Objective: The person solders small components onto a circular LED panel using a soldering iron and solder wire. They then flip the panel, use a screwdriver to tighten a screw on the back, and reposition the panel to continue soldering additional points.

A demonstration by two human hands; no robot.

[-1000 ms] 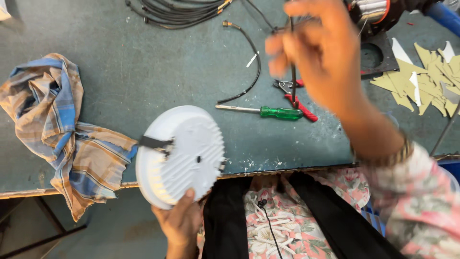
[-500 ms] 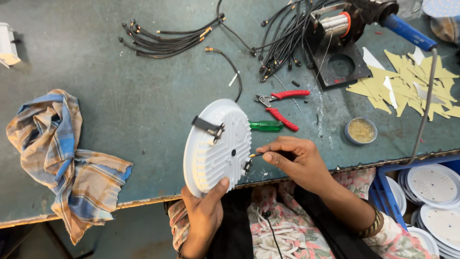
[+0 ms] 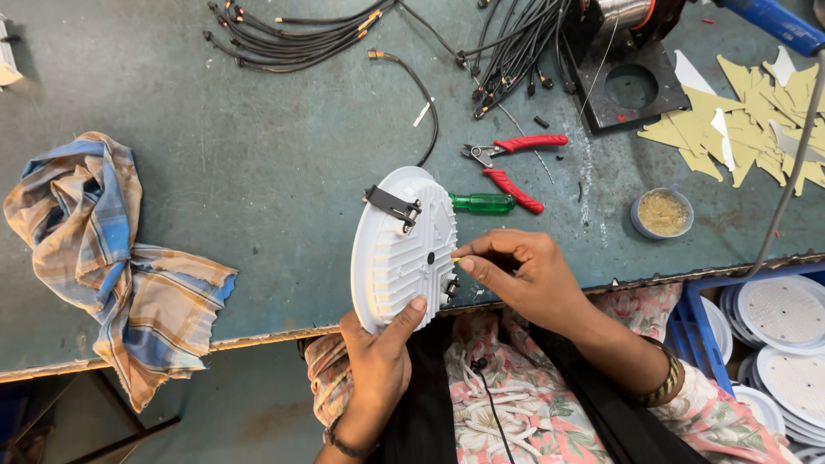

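Note:
My left hand [image 3: 378,361] grips the lower rim of a round white ribbed lamp housing [image 3: 404,249], tilted on edge at the table's near edge. A black spring clip [image 3: 393,204] sits on its upper part. My right hand [image 3: 520,275] pinches a thin black wire with a brass tip against the housing's right side. Its fingers are closed on the wire end.
A green-handled screwdriver [image 3: 483,203] and red-handled pliers [image 3: 514,163] lie just behind the housing. Bundles of black wires [image 3: 301,39] lie at the back. A checked cloth [image 3: 103,249] is at left, a small cup [image 3: 660,213] and yellow scraps [image 3: 739,112] at right. White discs [image 3: 778,326] fill a blue crate.
My right hand came down from the back of the table with a wire and now holds it at the housing's side. The housing has tilted more upright.

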